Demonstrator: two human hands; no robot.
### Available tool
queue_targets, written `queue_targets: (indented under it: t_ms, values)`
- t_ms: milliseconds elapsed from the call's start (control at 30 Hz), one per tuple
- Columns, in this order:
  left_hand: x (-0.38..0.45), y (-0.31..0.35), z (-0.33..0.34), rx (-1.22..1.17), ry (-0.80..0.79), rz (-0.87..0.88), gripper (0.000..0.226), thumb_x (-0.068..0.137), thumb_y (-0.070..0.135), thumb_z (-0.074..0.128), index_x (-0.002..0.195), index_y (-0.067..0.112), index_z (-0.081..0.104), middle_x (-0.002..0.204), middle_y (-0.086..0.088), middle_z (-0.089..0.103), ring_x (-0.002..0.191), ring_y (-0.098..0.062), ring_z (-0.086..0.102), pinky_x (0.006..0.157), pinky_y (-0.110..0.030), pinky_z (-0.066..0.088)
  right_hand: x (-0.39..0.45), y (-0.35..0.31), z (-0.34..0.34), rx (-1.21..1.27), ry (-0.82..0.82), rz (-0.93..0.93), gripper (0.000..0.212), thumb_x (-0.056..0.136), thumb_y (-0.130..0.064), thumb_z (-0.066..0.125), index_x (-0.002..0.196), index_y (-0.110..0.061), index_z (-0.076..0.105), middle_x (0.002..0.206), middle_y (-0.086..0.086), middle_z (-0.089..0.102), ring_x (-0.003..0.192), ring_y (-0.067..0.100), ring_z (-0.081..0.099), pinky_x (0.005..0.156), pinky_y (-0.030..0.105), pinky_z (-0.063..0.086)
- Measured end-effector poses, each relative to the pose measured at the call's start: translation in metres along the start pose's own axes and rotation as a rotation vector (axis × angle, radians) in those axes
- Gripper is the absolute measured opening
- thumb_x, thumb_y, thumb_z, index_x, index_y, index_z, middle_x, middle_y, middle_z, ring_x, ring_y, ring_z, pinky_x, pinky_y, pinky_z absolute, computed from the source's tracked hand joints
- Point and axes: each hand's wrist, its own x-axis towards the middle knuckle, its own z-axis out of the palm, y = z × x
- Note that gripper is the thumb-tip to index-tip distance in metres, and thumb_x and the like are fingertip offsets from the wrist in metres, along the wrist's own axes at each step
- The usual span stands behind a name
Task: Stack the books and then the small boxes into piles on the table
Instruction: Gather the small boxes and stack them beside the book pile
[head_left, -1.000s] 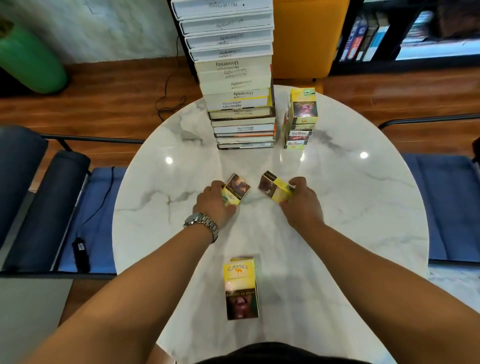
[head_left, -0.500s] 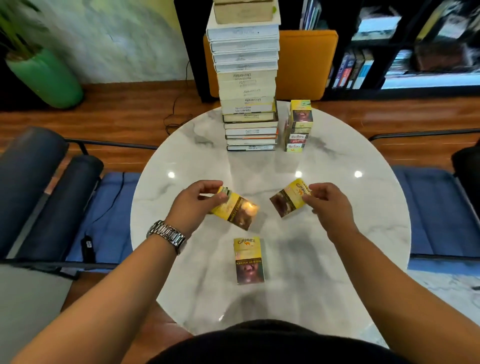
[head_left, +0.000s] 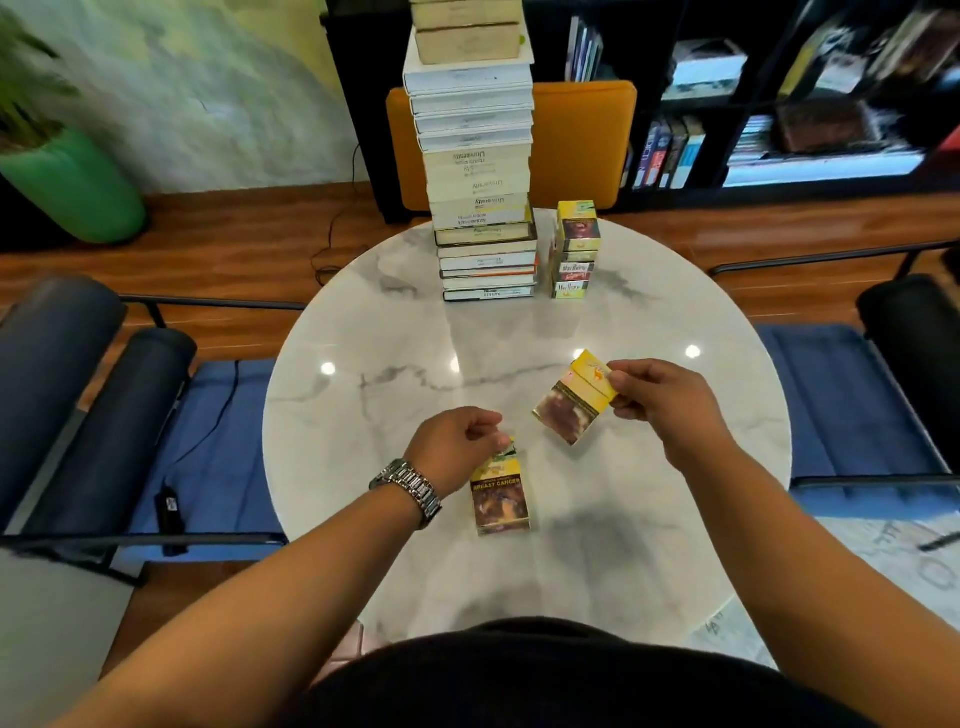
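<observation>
Ahead, past both hands, the short pile of small boxes (head_left: 573, 254) stands beside the tall book stack (head_left: 480, 171); the nearer right hand (head_left: 660, 402) pinches a tilted yellow cardboard box (head_left: 574, 397), while the left hand (head_left: 457, 447) grips the top of a yellow-and-brown box (head_left: 500, 496), long axis pointing away, on the round white marble table (head_left: 363, 415).

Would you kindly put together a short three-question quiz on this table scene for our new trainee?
1. True or false: the book pile stands taller than the box pile.
2. Which hand holds a yellow box off the table?
3. Where is the left hand: A) on the book pile, B) at the top of the near box, C) off the table?

Key: 1 true. 2 the right hand. 3 B.
</observation>
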Motion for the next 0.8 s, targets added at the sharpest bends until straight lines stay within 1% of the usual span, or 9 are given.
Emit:
queue_targets:
  t_ms: [133,200,267,400,533,633,700,733,800]
  values:
    - [-0.006,-0.005,0.001,0.064,0.035,0.036,0.034,0.095,0.036,0.05,0.126,0.026,0.06,0.125,0.005,0.063,0.113,-0.012,0.059,0.096,-0.026,0.044,-0.006,-0.01,0.014,-0.083,-0.124,0.014,0.015,0.088,-0.008,0.066,0.101,-0.007,0.073,0.077,0.009,0.068,0.066,0.016,0.06,0.068,0.028,0.055]
    - [-0.008,-0.013,-0.001,-0.088,0.063,0.013,0.037,0.096,0.039,0.047,0.129,0.025,0.057,0.132,0.004,0.059,0.12,-0.014,0.055,0.105,-0.033,0.042,-0.009,-0.016,0.027,-0.165,-0.211,0.023,0.011,0.087,-0.008,0.067,0.096,-0.011,0.073,0.074,0.007,0.068,0.064,0.015,0.061,0.066,0.026,0.054]
    - [-0.011,-0.02,-0.001,-0.32,0.08,-0.065,0.04,0.094,0.045,0.047,0.129,0.028,0.056,0.134,0.005,0.057,0.122,-0.014,0.053,0.108,-0.04,0.04,-0.012,-0.018,0.043,-0.259,-0.31,0.02,0.009,0.086,-0.009,0.068,0.092,-0.014,0.073,0.073,0.006,0.068,0.063,0.014,0.06,0.065,0.026,0.053]
    - [-0.019,-0.031,0.006,-0.671,-0.013,-0.31,0.046,0.093,0.051,0.045,0.129,0.023,0.055,0.133,0.003,0.057,0.12,-0.013,0.054,0.107,-0.036,0.04,-0.018,-0.018,0.073,-0.49,-0.441,-0.017,0.014,0.087,-0.011,0.068,0.098,-0.012,0.075,0.078,0.003,0.07,0.069,0.015,0.063,0.064,0.025,0.054]
    - [-0.029,-0.038,0.016,-0.831,-0.128,-0.36,0.056,0.091,0.058,0.042,0.128,0.019,0.056,0.129,0.002,0.062,0.125,-0.018,0.053,0.111,-0.043,0.036,-0.025,-0.016,0.089,-0.554,-0.457,-0.036,0.015,0.085,-0.015,0.07,0.099,-0.013,0.075,0.079,-0.001,0.069,0.071,0.014,0.062,0.069,0.028,0.052]
    - [-0.035,-0.041,0.022,-0.881,-0.131,-0.41,0.079,0.071,0.071,0.056,0.133,0.023,0.053,0.138,0.0,0.055,0.133,-0.02,0.045,0.114,-0.045,0.032,-0.03,-0.012,0.089,-0.531,-0.37,-0.061,0.018,0.085,-0.028,0.07,0.1,-0.02,0.074,0.088,-0.004,0.069,0.079,0.013,0.063,0.073,0.029,0.053]
    - [-0.037,-0.043,0.024,-0.908,-0.153,-0.417,0.092,0.057,0.079,0.063,0.132,0.027,0.054,0.144,0.001,0.049,0.137,-0.02,0.039,0.114,-0.046,0.03,-0.033,-0.003,0.086,-0.477,-0.289,-0.042,0.028,0.085,-0.039,0.068,0.108,-0.023,0.07,0.1,-0.002,0.068,0.095,0.016,0.063,0.088,0.039,0.053]
    - [-0.038,-0.045,0.025,-0.912,-0.181,-0.422,0.091,0.056,0.081,0.063,0.129,0.028,0.057,0.143,0.0,0.049,0.136,-0.021,0.039,0.114,-0.046,0.03,-0.034,0.003,0.085,-0.441,-0.274,0.014,0.041,0.085,-0.046,0.066,0.118,-0.023,0.066,0.112,0.0,0.066,0.104,0.018,0.062,0.095,0.042,0.051]
    - [-0.042,-0.042,0.025,-0.911,-0.235,-0.397,0.07,0.073,0.075,0.052,0.122,0.027,0.061,0.134,-0.002,0.059,0.129,-0.02,0.05,0.113,-0.043,0.033,-0.039,0.014,0.083,-0.357,-0.307,0.198,0.077,0.078,-0.065,0.062,0.139,-0.021,0.047,0.141,0.003,0.05,0.125,0.023,0.051,0.106,0.047,0.041]
